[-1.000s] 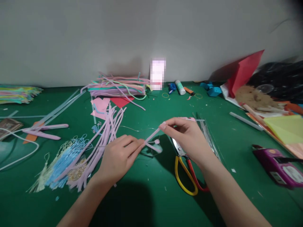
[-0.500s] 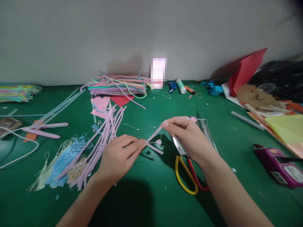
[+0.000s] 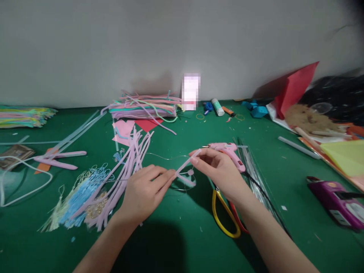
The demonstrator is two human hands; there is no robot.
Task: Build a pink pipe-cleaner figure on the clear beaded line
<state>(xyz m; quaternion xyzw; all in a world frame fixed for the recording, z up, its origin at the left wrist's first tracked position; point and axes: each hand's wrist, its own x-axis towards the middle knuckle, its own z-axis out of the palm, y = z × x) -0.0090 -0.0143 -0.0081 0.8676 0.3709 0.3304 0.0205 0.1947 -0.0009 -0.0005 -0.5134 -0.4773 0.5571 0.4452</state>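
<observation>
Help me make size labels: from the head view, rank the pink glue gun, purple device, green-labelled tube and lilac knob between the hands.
1. Purple device, at frame edge
2. Pink glue gun
3. Green-labelled tube
4. Lilac knob

Lilac strip [image 3: 184,165], one, bent, pinched by left hand [image 3: 149,189] and right hand [image 3: 217,168]; pink glue gun [image 3: 223,146]; scissors [image 3: 214,204], yellow-and-red handles; tasselled cords [image 3: 82,201]; green counter [image 3: 167,146].

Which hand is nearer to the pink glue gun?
Right. The right hand is just on the near side of the pink glue gun; the left hand is farther off, lower left of it in the picture.
</observation>
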